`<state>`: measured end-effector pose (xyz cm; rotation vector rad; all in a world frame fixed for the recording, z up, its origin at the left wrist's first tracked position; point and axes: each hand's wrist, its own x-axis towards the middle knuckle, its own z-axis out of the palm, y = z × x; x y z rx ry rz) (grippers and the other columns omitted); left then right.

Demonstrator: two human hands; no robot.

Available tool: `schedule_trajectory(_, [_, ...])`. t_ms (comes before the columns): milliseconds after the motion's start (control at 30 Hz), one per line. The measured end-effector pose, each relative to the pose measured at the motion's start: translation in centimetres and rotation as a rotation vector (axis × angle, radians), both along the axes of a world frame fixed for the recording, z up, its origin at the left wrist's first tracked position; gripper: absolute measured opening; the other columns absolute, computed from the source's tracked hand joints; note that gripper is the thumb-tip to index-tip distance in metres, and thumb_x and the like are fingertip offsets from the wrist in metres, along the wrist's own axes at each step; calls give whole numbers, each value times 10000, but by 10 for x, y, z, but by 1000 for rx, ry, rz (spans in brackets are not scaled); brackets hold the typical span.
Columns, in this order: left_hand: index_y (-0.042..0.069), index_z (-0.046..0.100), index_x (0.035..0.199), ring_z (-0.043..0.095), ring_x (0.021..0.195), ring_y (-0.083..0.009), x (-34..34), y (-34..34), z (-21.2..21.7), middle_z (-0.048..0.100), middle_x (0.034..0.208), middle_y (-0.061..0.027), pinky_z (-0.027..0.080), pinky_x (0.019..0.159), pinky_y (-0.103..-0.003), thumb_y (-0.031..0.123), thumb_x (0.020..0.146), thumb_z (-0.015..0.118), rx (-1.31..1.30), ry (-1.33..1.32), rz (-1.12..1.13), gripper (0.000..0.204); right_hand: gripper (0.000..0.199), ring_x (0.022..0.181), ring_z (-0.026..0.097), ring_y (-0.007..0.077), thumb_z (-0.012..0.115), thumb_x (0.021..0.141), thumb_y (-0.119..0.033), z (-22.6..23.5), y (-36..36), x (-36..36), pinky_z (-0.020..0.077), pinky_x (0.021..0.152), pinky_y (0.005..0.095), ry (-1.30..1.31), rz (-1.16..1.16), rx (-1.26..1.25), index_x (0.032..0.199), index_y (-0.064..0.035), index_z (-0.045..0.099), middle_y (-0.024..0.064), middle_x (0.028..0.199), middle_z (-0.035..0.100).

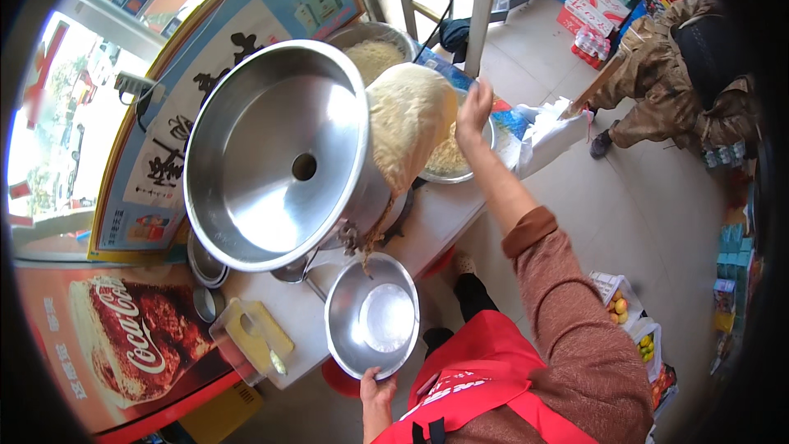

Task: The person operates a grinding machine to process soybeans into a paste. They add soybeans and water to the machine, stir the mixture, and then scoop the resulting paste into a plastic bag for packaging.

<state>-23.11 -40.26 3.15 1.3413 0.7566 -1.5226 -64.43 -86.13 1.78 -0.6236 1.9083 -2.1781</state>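
Observation:
My left hand (378, 386) grips the near rim of a steel bowl (348, 337), tilted under the front of a machine. Pale residue shows along the machine's side above the bowl. The machine's big round steel hopper (246, 173) has a dark hole in its middle. On its right side bulges a pale, cream-coloured sack-like mass (411, 119); cloth or paste, I cannot tell. My right hand (474, 113) is just right of it, fingers stretched, with nothing seen in them. Behind and below that hand sits a basin (448, 166) of pale crumbly stuff.
Another basin (374, 57) of pale crumbs stands at the back. A clear plastic tub (271, 337) with a spoon rests on the white table (308, 321). Leftward are a red printed cabinet (49, 345) and a framed sign. A person in camouflage trousers (657, 74) stands at right.

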Motion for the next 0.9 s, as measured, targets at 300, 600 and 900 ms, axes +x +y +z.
schedule_trajectory(300, [-4, 475, 1193, 537, 1133, -335, -53, -18, 7, 544, 1201, -146, 425, 1011, -562, -80, 787, 495, 115, -44, -344, 413, 378, 1123, 585, 297, 374, 1021, -256, -66, 36, 33, 468, 990, 439, -1530, 586, -76, 1219, 30, 522, 189, 1232, 585])
schedule_trajectory(600, [-32, 481, 1216, 559, 1119, -304, -140, -111, 6, 564, 1189, -167, 437, 1029, -462, -58, 818, 492, -115, 10, -685, 400, 280, 1012, 635, 244, 441, 946, -31, -14, 51, -18, 524, 912, 370, -1230, 921, 103, 1201, 24, 543, 147, 1144, 623])
schedule_trajectory(900, [8, 427, 1284, 536, 1140, -327, -263, -253, -63, 506, 1242, -179, 488, 955, -518, -20, 817, 493, -135, 157, -613, 472, 322, 972, 646, 232, 465, 984, -208, 31, 110, -44, 543, 826, 389, -1335, 1022, 61, 1266, -60, 512, 110, 1150, 630])
